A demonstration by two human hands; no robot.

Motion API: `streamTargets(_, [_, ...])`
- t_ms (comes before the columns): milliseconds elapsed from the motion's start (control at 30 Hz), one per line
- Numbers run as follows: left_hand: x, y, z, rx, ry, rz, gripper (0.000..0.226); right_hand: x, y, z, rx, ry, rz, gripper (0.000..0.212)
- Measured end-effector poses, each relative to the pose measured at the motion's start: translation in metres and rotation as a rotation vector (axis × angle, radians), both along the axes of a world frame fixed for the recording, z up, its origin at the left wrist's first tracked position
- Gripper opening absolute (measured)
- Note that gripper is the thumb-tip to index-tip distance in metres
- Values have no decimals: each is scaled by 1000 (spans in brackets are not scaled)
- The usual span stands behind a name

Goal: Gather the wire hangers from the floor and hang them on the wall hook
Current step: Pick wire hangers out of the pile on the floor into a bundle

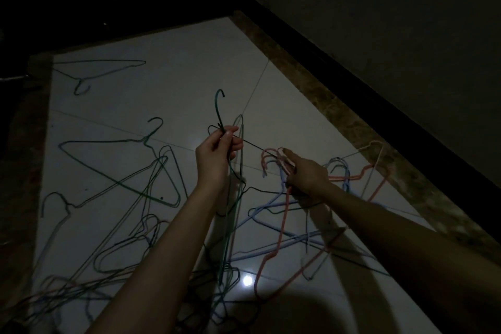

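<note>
Several wire hangers lie scattered and tangled on a pale tiled floor (176, 76) in dim light. My left hand (217, 154) grips the neck of a green hanger (219, 108), hook pointing up, together with a dark wire hanger whose body hangs below my wrist. My right hand (306, 173) holds a bunch of hangers by their necks, with pink hooks (267, 157) and a pale blue one sticking out past my fingers. A green hanger (116, 165) and a teal one (81, 81) lie loose on the left. No wall hook is in view.
A dark skirting (325, 49) and a brown floor border run along the wall on the right. Dark furniture stands at the far end. More tangled hangers (67, 287) crowd the floor at the bottom left. A light glare (247, 280) reflects off the tiles near me.
</note>
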State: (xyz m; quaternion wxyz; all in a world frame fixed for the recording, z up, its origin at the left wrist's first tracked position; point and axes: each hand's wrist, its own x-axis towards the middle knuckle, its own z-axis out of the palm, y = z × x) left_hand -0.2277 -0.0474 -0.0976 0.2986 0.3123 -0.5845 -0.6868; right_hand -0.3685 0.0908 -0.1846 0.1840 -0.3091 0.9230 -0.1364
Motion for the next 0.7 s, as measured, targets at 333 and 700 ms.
streamTargets(333, [-1, 1, -3, 0, -2, 7, 18, -5, 5, -13, -83, -142, -7, 80])
streamTargets(700, [-5, 6, -7, 14, -18, 9, 19, -27, 19, -16, -275, -139, -296, 51])
